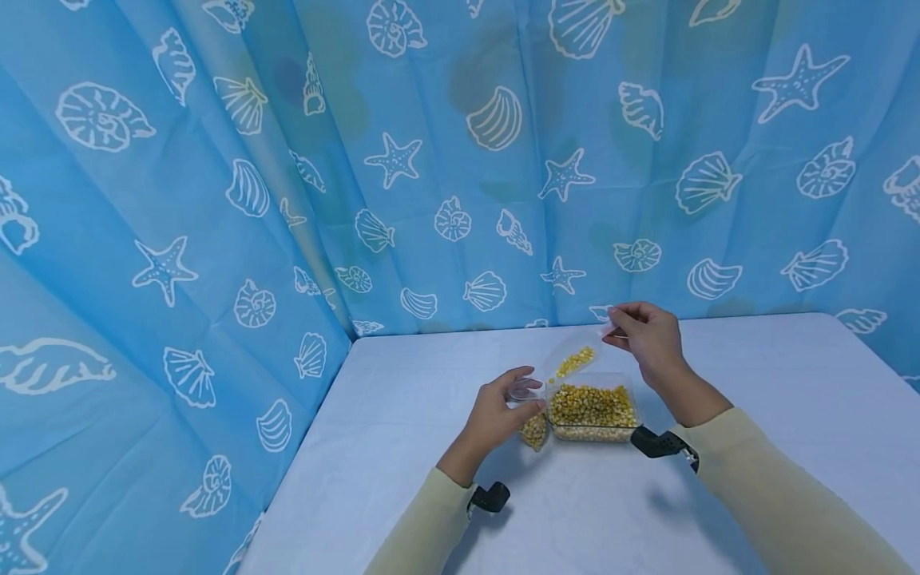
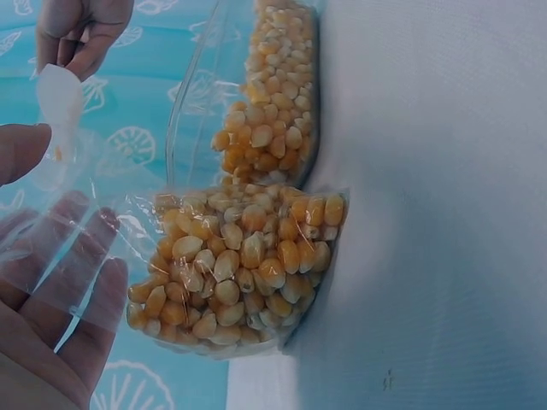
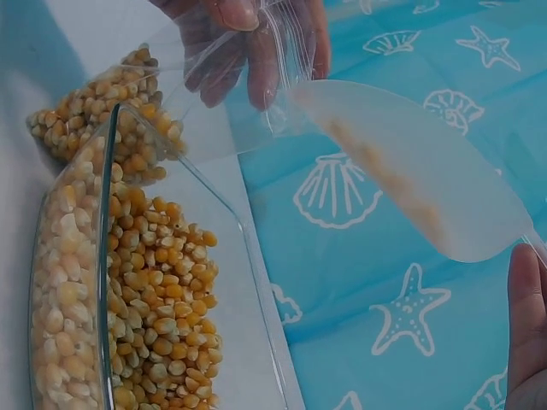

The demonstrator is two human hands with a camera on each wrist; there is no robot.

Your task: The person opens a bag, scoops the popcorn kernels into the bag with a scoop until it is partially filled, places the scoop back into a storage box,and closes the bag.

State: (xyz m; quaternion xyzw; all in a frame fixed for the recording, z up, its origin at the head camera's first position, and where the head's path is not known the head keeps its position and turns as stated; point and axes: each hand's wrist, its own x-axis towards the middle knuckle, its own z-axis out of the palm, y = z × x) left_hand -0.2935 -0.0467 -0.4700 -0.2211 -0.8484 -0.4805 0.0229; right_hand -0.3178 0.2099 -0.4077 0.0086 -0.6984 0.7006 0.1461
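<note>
My left hand (image 1: 494,415) holds the top of a clear zip bag (image 2: 231,278), thumb on one side and fingers on the other. Corn kernels fill the bag's lower part, which hangs down close by the table. My right hand (image 1: 652,342) pinches the handle of a translucent white scoop (image 3: 419,171). The scoop tilts down towards the left, its tip right at the bag's mouth, with yellow kernels (image 1: 575,361) lying along it. Just right of the bag stands a rectangular glass container (image 3: 109,256), holding many corn kernels (image 1: 592,403).
A white cloth covers the table (image 1: 374,447). Behind it and along the left hangs a blue curtain (image 1: 431,160) with white shells and starfish. Black wrist cameras sit on both sleeves, the right one (image 1: 656,442) close to the container's near right corner.
</note>
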